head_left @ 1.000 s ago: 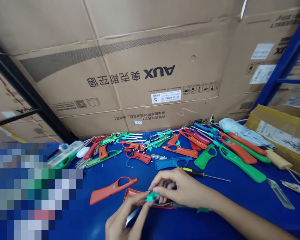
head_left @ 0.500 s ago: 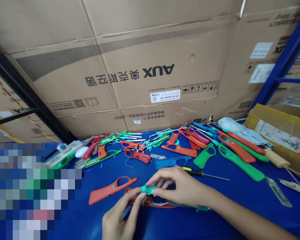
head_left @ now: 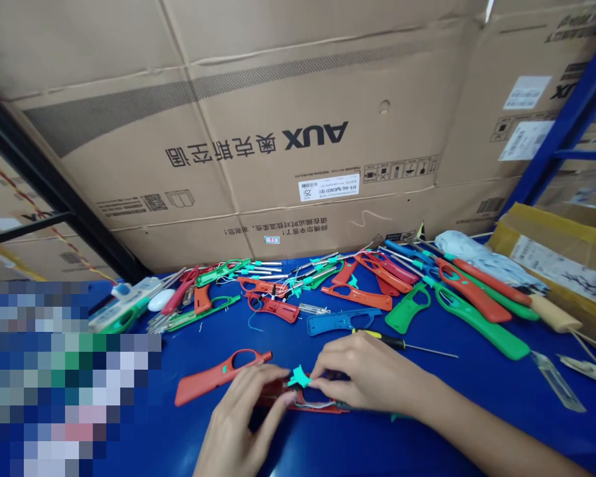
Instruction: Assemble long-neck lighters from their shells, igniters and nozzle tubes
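Note:
A small turquoise-green plastic trigger (head_left: 300,378) is pinched between thumb and fingertips of my right hand (head_left: 365,368). Just beneath it lies an opened red lighter shell (head_left: 322,409) with a pale wire inside; my hands cover much of it. My left hand (head_left: 243,414) straddles the shell's handle end, thumb on the near side and fingers on the far side, close to the trigger. To its left, another red lighter shell half (head_left: 213,379) rests flat on the blue table.
A yellow-and-black screwdriver (head_left: 397,342) lies behind my right hand. Along the back are heaped lighter parts, including a blue shell (head_left: 340,322) and a long green lighter (head_left: 481,322). Cardboard (head_left: 258,112) walls off the rear; a taped box (head_left: 561,258) stands right.
My left fingertips have let go of the trigger and spread around the red shell's handle. The trigger has turned and shifted slightly right in my right fingertips.

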Motion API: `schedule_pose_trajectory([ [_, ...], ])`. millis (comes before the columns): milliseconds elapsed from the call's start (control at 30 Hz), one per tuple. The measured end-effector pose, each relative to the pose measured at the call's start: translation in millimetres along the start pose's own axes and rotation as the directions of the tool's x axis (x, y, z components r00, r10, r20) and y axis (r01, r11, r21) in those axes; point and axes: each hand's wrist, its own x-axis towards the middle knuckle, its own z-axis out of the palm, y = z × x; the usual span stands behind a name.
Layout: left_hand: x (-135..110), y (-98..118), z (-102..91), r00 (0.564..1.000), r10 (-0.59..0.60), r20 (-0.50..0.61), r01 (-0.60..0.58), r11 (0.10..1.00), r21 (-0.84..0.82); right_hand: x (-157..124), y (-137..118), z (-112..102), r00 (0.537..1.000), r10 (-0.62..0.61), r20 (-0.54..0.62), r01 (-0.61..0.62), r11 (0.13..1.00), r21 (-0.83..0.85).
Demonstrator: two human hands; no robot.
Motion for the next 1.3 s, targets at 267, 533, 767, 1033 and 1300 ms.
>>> schedule_pose_trajectory([
  [267, -10.3, -8.2, -9.2, 0.992, 0.111, 0.058, -0.117, 0.987, 0.112, -1.3, -2.9, -5.5, 0.994, 0.043, 0.102, -0.043, 0.999, -0.006],
  [533, -11.6, 6.0, -2.3, 0.987, 0.122, 0.106, -0.140, 0.973, 0.182, -1.2, -0.7, -6.1, 0.988, 0.057, 0.147, -0.056, 0.998, -0.013],
  [767, -10.3, 13.6, 8.8, 0.991, 0.078, 0.104, -0.085, 0.994, 0.064, -0.9, 1.3, -7.5, 0.992, 0.066, 0.111, -0.064, 0.998, -0.024],
  [1033, -11.3, 16.5, 12.7, 0.995, 0.001, 0.098, 0.001, 1.000, -0.026, 0.6, 1.1, -5.1, 0.989, 0.073, 0.126, -0.068, 0.997, -0.038],
  [1300, -11.8, 17.0, 13.4, 0.992, -0.022, 0.121, 0.027, 0.999, -0.043, 1.0, 1.3, -3.4, 0.989, 0.044, 0.141, -0.039, 0.999, -0.037],
])
